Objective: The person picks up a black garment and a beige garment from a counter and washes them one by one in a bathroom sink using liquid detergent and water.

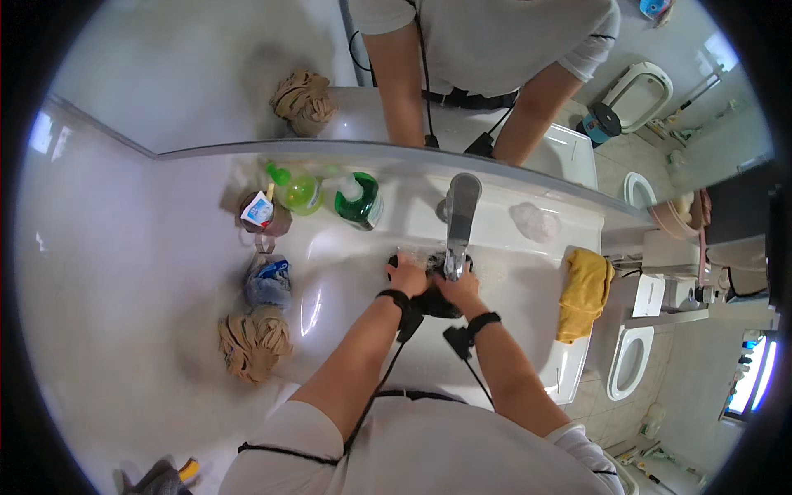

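Observation:
Both hands are in the white washbasin (pixel 371 346), beneath the chrome faucet (pixel 462 210), where water runs and splashes. Between them lies a wet black cloth item (pixel 436 300). My left hand (pixel 409 274) grips its left part, fingers partly hidden by the cloth and water. My right hand (pixel 459 289) holds its right part just under the spout, which covers some of the fingers. The cloth's exact kind cannot be told. Each wrist wears a black strap with a small black box and a cable.
Green pump bottle (pixel 360 201), yellow-green pump bottle (pixel 302 193) and cup with a tube (pixel 266 216) stand back left. Blue packet (pixel 269 281) and tan cloth bundle (pixel 255 343) line the left edge. Yellow cloth (pixel 583 296) hangs over the right rim; a mirror (pixel 216 74) rises behind.

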{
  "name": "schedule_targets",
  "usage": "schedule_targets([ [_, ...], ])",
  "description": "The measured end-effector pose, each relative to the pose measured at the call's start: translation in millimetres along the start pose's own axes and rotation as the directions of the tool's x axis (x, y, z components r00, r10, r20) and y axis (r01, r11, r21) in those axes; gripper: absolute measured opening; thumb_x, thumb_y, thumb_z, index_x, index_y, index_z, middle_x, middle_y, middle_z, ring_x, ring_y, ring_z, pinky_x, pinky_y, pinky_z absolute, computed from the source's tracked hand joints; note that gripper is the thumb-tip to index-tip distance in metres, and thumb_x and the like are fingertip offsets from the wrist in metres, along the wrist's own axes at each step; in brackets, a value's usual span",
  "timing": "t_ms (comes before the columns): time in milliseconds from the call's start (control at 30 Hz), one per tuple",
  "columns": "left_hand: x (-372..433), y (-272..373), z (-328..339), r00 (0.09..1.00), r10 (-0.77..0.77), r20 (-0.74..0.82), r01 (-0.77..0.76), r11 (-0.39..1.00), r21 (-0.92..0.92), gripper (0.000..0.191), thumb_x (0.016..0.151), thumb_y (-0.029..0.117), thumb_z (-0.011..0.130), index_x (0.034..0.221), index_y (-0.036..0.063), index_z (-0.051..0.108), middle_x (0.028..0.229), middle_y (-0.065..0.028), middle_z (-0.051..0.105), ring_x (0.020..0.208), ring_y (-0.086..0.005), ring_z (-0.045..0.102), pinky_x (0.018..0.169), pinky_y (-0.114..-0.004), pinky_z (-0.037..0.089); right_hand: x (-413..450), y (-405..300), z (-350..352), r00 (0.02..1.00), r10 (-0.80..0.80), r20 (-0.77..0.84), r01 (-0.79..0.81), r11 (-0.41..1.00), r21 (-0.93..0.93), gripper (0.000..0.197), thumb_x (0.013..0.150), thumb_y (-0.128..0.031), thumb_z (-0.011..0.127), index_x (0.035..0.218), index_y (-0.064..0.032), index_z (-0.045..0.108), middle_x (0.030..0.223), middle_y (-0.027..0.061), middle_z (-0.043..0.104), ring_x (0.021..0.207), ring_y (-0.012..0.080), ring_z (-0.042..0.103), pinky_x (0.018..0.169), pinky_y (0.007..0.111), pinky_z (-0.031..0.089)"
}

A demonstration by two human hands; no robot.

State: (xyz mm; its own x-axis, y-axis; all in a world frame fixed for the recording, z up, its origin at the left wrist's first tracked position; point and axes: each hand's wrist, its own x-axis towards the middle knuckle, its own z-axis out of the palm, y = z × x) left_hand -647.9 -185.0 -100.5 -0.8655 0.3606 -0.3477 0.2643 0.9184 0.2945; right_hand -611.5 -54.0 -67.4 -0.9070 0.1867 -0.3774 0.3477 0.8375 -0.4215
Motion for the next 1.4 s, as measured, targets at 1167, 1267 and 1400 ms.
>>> schedule_targets([
  [1167,-96.5,6.2,40.4,0.958,0.165,-0.236,-0.198,0.973,-0.122,0.048,0.084,0.026,0.045,0.13,0.019,0.033,0.134,-0.0108,0.029,0.118,-0.0406,0.025,0.087,-0.064,0.02,-69.0,11.7,50.3,0.94,-0.176,-0.294,0.172,0.984,-0.039,0.049,0.082,-0.042,0.047,0.123,-0.0167,0.039,0.134,0.0159,0.024,0.114,0.0433,0.029,0.092,0.055,0.021],
  [1267,-57.7,9.4,16.0,0.984,0.157,-0.089,-0.16,0.986,-0.035,0.036,0.082,0.022,0.046,0.117,0.0122,0.043,0.125,-0.01,0.038,0.111,-0.0333,0.036,0.084,-0.06,0.027,-38.7,10.4,45.7,0.987,-0.073,-0.146,0.058,0.993,-0.103,0.036,0.081,-0.034,0.049,0.11,-0.0125,0.048,0.128,0.0133,0.032,0.112,0.0425,0.031,0.088,0.058,0.024],
  [1400,-12.8,7.9,-0.6,0.991,0.095,0.091,-0.079,0.982,-0.169,0.032,0.082,0.023,0.044,0.109,0.0059,0.046,0.116,-0.0131,0.043,0.109,-0.0327,0.039,0.084,-0.053,0.031,4.9,9.6,16.5,0.987,0.062,0.146,-0.048,0.994,-0.098,0.041,0.075,-0.026,0.055,0.113,-0.0125,0.048,0.121,0.0126,0.039,0.111,0.0419,0.033,0.085,0.057,0.031],
])
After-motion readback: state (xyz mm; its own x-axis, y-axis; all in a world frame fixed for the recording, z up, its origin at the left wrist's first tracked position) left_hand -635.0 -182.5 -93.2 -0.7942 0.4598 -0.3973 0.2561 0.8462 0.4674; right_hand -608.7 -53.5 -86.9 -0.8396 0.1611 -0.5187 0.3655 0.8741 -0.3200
